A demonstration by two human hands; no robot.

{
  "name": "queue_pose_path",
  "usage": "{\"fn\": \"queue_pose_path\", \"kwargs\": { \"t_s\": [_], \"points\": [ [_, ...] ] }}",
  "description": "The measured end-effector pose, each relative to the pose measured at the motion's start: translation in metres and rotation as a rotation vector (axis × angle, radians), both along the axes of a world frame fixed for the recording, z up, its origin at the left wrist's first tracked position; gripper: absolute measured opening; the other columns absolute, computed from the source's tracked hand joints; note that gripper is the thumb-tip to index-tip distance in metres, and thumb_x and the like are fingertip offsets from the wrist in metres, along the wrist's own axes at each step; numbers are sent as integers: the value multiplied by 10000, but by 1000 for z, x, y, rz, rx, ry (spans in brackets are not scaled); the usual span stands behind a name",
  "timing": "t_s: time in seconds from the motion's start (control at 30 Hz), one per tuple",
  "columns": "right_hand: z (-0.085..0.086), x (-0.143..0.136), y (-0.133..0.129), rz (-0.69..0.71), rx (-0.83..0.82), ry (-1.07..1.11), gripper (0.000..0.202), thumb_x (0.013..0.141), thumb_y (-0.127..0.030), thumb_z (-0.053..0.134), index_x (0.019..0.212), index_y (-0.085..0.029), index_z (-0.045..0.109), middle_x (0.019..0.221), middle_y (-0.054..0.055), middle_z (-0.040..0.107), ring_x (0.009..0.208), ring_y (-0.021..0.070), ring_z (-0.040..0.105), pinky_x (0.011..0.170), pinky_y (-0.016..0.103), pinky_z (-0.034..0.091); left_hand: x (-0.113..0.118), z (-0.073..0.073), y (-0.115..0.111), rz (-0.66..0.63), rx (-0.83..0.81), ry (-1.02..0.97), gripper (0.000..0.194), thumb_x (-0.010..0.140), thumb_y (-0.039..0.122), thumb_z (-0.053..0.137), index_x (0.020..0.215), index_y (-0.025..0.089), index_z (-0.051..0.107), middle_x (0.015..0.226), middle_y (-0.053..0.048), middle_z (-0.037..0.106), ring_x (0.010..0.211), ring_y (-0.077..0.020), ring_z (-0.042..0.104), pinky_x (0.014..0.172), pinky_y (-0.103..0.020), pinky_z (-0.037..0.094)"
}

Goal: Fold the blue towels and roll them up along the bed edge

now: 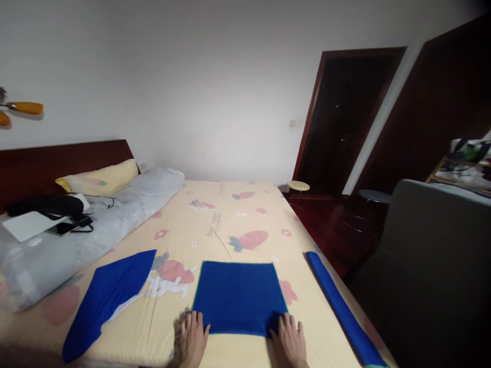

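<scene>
A blue square cloth (240, 296) with thin green edging lies flat on the bed in front of me. My left hand (193, 337) rests at its near left corner, fingers lying on the edge and the thumb apart. At the near right corner is my right hand (291, 338), palm down with its fingers spread and its thumb on the cloth's edge. Neither hand visibly grips the fabric. To the left lies a second blue cloth (115, 291), unevenly spread, with a pale strip along one side. A long, narrow blue folded cloth (341, 306) runs along the bed's right edge.
The bed (215, 209) has a yellow sheet with carrot prints. On its left are a grey rolled quilt (88, 255), a pillow (102, 178), a black bag (46, 205) and a phone (67, 228). A grey chair back (433, 255) and a stool (298, 186) stand right.
</scene>
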State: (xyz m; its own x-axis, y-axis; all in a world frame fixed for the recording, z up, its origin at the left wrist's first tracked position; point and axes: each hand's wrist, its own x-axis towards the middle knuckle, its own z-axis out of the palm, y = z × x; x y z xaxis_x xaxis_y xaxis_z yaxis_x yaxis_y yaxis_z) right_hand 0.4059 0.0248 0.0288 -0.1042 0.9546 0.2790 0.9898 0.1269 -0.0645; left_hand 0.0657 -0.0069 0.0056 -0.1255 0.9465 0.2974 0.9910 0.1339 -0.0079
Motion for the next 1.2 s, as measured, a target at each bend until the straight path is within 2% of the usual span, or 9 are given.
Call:
{"fn": "queue_pose_path", "kwargs": {
  "t_s": [0.13,0.23,0.4,0.5,0.6,0.73,0.83,0.97,1.2],
  "points": [
    [-31,-12,1,150,93,19,326,879,-272,435,1118,-252,656,1129,99,683,1063,297,574,923,477,368,14,-22,-2,-126,16,6,424,808,162,498,1192,273,640,1244,-55,651,1161,-243,555,977,-389,445],
    [-54,-24,-2,247,111,-5,424,817,-116,406,1135,-257,649,1113,69,705,1026,266,607,898,438,406,27,-28,-4,-96,21,-21,437,807,132,464,1181,257,651,1237,-50,664,1151,-229,574,960,-358,470],
    [-64,-57,-9,156,103,-26,447,781,-86,399,1118,-188,676,1155,120,699,1043,294,639,888,451,456,59,-24,-6,-56,92,-32,423,821,213,437,1180,160,655,1305,-102,628,1245,-273,524,1081,-458,395],
    [-59,-88,-17,305,124,24,467,851,-181,411,1291,-200,566,1305,89,616,1131,252,615,926,386,468,77,-32,-8,-304,74,-6,591,791,172,426,1379,205,475,1444,-45,502,1325,-233,454,1079,-416,400],
    [-55,-104,-27,537,180,51,594,902,-275,409,1478,-264,264,1419,18,500,1229,192,553,943,312,464,78,-40,-13,-538,-15,17,696,803,164,410,1469,304,263,1470,15,451,1329,-202,452,1043,-406,419],
    [-53,-63,-36,465,226,50,701,921,-420,425,1506,-256,75,1427,38,479,1248,217,537,961,334,454,40,-34,-22,-441,-16,36,632,904,240,334,1485,316,96,1504,10,381,1333,-191,447,1026,-414,401],
    [-54,-5,-39,342,207,29,700,918,-473,426,1504,-276,96,1450,34,453,1269,235,517,974,360,442,-3,-18,-31,-332,12,54,590,944,318,314,1481,335,68,1511,15,375,1339,-187,438,1046,-412,360],
    [-59,53,-35,299,191,-13,657,928,-431,403,1498,-291,108,1440,30,476,1260,219,525,965,366,429,-43,4,-35,-376,-15,92,579,955,343,323,1477,365,74,1512,36,382,1345,-161,423,1078,-387,308],
    [-48,69,-23,308,224,-115,559,868,-219,414,1413,-343,390,1437,36,501,1243,236,523,940,416,395,-58,12,-19,-404,-110,140,714,821,73,399,1435,416,278,1504,11,415,1340,-210,434,1055,-445,355]
  ]
}}
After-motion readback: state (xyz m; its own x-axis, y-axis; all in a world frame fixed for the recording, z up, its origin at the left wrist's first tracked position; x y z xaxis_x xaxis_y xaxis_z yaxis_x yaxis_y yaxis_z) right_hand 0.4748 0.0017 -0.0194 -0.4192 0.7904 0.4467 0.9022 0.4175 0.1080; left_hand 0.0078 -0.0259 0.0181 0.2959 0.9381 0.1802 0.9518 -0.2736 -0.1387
